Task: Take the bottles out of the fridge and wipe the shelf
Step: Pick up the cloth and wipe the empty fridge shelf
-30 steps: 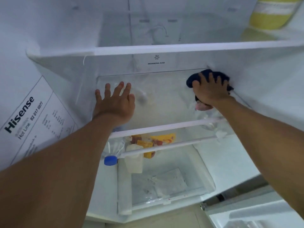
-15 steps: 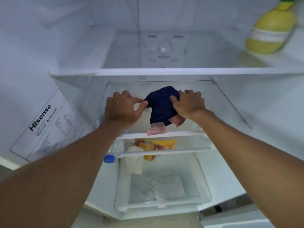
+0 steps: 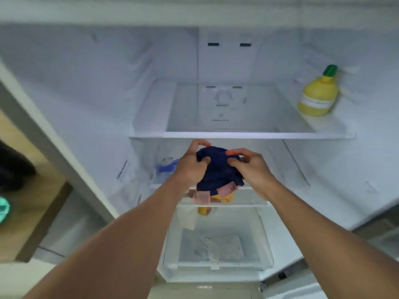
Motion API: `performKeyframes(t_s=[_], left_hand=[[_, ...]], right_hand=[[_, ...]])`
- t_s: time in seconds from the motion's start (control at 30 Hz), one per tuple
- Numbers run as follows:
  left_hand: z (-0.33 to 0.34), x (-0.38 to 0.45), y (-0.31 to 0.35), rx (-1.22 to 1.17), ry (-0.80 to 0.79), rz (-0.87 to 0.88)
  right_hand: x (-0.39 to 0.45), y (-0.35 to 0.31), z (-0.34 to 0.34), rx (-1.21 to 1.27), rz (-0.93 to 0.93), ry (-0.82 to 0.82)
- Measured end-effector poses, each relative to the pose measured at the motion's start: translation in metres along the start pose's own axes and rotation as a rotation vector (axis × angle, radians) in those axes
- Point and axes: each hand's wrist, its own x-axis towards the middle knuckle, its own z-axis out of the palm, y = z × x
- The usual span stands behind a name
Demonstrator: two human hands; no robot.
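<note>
We are bunching the soft, limp navy cloth, left hand and right hand fingers pinching its upper folds; it is likely bunching easily.

Cool bright light inside fridge; motion blur throughout, strongest at left edge; wide-angle bending at borders.

Blurred bottle behind the left hand; yellow packet largely hidden under the cloth.
</note>
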Motion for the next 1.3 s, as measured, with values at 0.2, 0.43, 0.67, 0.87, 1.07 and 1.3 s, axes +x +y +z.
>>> performKeyframes(t_s=[0.2, 0.43, 0.67, 0.87, 1.07, 1.3], left_hand=[[-0.042, -0.088, 0.012, -0.11, -0.04, 0.105], [-0.155, -0.207, 0.028, 0.085, -0.125, 0.128], [-0.319, -0.306, 0.031, 0.132, -0.138, 0.048], [-0.455, -0.365, 0.003, -0.042, -0.116, -0.139], [-0.555, -0.371, -0.038, 0.06, 0.006, -0.186], [-0.616, -0.312, -0.099, 0.126, 0.039, -0.26]], right_hand=[[-0.092, -0.039, 0.016, 0.13, -0.022, 0.021], [-0.219, -0.114, 0.069, 0.087, -0.083, 0.0], [-0.318, -0.208, 0.182, 0.122, -0.203, -0.095], [-0.362, -0.265, 0.301, 0.177, -0.231, -0.248], [-0.366, -0.292, 0.418, 0.147, -0.289, -0.243], [-0.328, -0.275, 0.537, 0.09, -0.301, -0.18]])
